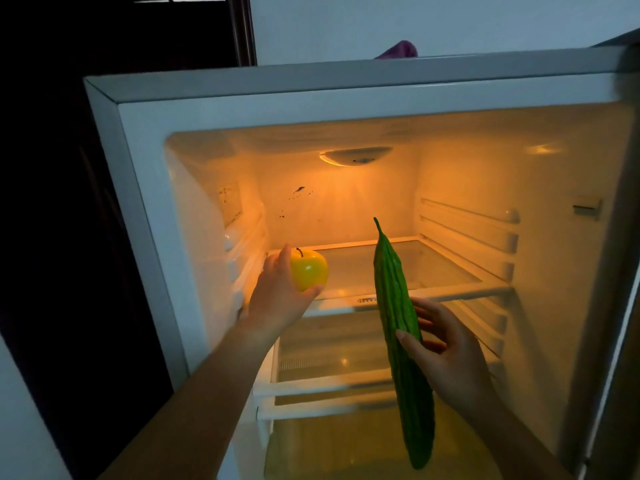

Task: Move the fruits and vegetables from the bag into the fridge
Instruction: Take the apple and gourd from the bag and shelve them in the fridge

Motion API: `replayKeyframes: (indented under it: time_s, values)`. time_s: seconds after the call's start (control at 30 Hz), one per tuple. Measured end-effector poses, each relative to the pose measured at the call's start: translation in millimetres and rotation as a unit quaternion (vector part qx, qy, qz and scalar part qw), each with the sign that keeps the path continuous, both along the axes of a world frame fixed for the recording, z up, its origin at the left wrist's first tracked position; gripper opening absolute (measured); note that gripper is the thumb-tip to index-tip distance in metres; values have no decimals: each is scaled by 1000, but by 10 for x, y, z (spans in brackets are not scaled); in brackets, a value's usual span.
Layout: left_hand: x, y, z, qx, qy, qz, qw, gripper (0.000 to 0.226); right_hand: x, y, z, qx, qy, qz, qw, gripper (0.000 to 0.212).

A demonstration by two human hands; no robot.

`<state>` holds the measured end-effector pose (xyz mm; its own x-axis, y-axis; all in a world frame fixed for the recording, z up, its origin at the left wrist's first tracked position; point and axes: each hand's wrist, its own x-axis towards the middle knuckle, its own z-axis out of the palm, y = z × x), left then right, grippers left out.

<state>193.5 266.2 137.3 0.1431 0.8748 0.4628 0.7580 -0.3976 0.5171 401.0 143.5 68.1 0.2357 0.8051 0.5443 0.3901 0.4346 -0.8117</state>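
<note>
The fridge stands open in front of me, lit orange inside. My left hand grips a yellow apple with a dark stem, held at the left front of the upper glass shelf. My right hand holds a long ridged green bitter gourd around its middle. The gourd stands nearly upright in front of the shelves, its pointed tip up. The bag is out of view.
A lower glass shelf and a drawer front lie below the upper shelf. The fridge door stands open at the right edge. A purple cloth lies on top of the fridge. A dark doorway is on the left.
</note>
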Motion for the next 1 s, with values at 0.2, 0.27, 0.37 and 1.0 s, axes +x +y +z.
replayKeyframes:
  time_s: [0.2,0.27,0.37,1.0]
  values:
    - [-37,-143,5,66,12,-13,998,85,1,-9,-35,7,16,13,1000,48]
    - [-55,-239,-27,86,4,-27,996,82,-18,-30,-78,7,21,18,1000,47]
    - [-105,-437,-118,134,-13,-89,987,75,-44,-84,-180,7,22,13,1000,48]
    - [287,-1139,-1304,-257,-256,-272,891,31,-188,-506,-1040,-121,56,63,989,46]
